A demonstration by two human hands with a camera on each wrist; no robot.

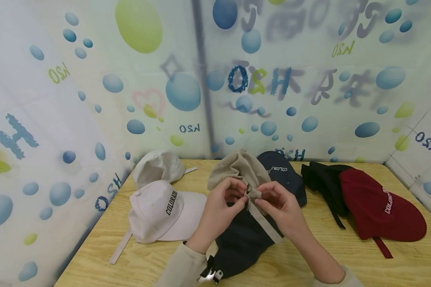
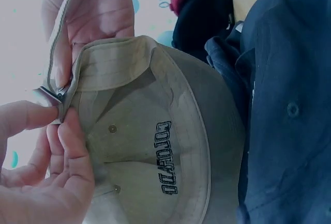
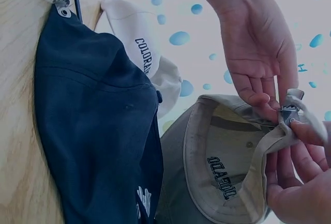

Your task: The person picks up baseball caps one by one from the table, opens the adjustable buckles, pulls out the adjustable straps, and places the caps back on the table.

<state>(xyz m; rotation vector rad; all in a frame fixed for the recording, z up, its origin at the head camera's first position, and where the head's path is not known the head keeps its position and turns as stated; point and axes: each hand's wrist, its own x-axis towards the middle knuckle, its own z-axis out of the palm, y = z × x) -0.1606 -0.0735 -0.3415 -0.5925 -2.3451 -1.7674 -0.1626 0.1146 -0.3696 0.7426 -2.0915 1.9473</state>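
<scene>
Both hands work at the back strap of a khaki cap (image 1: 238,169), whose inside shows reversed dark lettering in the wrist views. My left hand (image 1: 220,207) pinches the band beside a metal buckle (image 3: 290,113) between thumb and fingers. On the buckle's other side, my right hand (image 1: 285,209) pinches the strap end, its thumb against the metal. The strap's free tail (image 1: 263,223) hangs down over a dark navy cap (image 1: 244,243) lying below the hands. That navy cap has its own metal clasp (image 1: 218,275) at the near end.
At left on the wooden table (image 1: 93,259) lie a pale COLORADO cap (image 1: 151,211) and an off-white cap (image 1: 158,167) behind it. Another navy cap (image 1: 289,179) sits behind my right hand. Farther right, a burgundy cap (image 1: 373,207) overlaps a black cap (image 1: 323,183). Printed sheeting surrounds the table.
</scene>
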